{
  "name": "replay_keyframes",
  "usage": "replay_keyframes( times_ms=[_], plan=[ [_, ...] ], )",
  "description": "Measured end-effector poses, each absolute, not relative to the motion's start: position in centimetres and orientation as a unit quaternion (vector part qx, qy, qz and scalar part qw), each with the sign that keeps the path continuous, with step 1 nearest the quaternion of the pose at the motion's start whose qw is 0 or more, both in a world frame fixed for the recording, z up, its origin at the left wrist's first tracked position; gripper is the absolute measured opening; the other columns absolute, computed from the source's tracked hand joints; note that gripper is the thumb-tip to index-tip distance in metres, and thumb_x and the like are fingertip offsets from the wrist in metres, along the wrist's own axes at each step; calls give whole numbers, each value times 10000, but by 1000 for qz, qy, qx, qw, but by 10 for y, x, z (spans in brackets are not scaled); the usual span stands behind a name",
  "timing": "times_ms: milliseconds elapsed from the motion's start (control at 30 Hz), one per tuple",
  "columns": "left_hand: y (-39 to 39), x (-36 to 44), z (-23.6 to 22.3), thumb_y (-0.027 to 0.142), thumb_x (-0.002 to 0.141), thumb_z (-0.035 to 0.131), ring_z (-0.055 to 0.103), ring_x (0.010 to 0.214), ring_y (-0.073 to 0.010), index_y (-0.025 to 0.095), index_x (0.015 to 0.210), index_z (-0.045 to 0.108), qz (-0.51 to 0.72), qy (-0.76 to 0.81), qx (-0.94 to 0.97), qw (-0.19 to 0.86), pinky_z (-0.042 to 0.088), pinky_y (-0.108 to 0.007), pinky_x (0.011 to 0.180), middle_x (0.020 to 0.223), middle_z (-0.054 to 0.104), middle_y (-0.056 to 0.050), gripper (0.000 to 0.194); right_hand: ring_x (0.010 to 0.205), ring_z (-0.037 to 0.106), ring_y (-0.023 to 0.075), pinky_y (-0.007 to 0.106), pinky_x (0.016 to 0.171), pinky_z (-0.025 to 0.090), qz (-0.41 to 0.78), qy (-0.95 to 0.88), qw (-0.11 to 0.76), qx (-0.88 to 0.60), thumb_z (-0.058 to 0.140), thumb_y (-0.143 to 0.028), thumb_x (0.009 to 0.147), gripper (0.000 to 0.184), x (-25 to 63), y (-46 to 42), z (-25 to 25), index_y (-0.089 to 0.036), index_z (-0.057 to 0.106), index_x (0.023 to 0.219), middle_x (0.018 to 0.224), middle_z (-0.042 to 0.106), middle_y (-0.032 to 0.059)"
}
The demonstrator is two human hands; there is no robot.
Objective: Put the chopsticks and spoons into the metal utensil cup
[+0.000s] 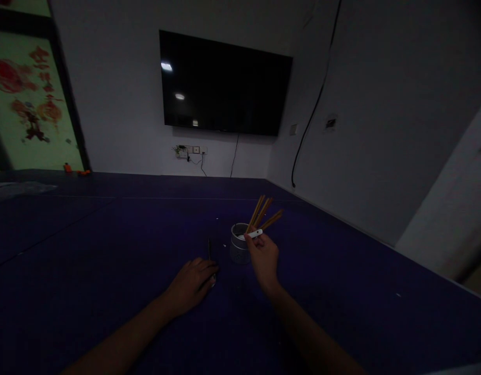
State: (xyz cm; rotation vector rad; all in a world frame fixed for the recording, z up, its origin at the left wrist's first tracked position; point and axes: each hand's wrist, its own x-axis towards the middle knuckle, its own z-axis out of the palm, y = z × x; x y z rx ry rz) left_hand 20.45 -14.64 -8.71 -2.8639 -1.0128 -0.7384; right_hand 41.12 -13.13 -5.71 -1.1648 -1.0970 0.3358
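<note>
A grey metal-looking cup [239, 250] stands upright on the dark blue surface. Several wooden chopsticks [260, 212] lean out of it to the right. At the cup's rim, my right hand [265, 255] pinches a white spoon [256, 234]; its handle has a dark hole near the end, and the bowl part is hidden by the cup and fingers. To the left of the cup, my left hand [191, 284] lies low with its fingers closed over a thin dark stick-like utensil [210, 250]. Its far end points away from me, and its exact kind is too dark to tell.
The dark blue surface [127, 250] runs back to the wall, where a large black television [225, 83] hangs above sockets [192, 150] with cables. Clear plastic [22, 191] and small orange objects [67, 167] lie at the far left. A black cable [311, 122] hangs down the right wall.
</note>
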Motion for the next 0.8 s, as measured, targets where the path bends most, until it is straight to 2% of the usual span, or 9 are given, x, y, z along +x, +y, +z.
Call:
replay_keyframes(
  times_ms=[233, 467, 800],
  plan=[
    [-147, 203, -84, 284, 907, 411, 521, 1039, -204, 223, 1199, 528, -206, -325, -923, -29, 419, -365, 855, 1177, 599, -56, 320, 523, 494, 116, 222, 500, 376, 163, -473, 711, -494, 614, -380, 731, 475, 408, -136, -53, -104, 606, 1117, 597, 546, -26],
    [-146, 204, -86, 286, 901, 431, 531, 1000, -196, 220, 1164, 537, -210, -329, -920, -34, 415, -343, 832, 1120, 613, -51, 292, 507, 476, 106, 214, 493, 364, 120, -473, 714, -502, 602, -378, 762, 602, 408, -139, -53, -116, 469, 1288, 581, 519, -51],
    [-144, 204, -87, 272, 901, 424, 536, 972, -194, 222, 1140, 541, -220, -313, -924, -33, 419, -337, 817, 1084, 615, -58, 271, 479, 457, 100, 213, 478, 350, 104, -481, 712, -502, 582, -378, 782, 606, 409, -136, -57, -115, 442, 1311, 558, 490, -67]
  ],
)
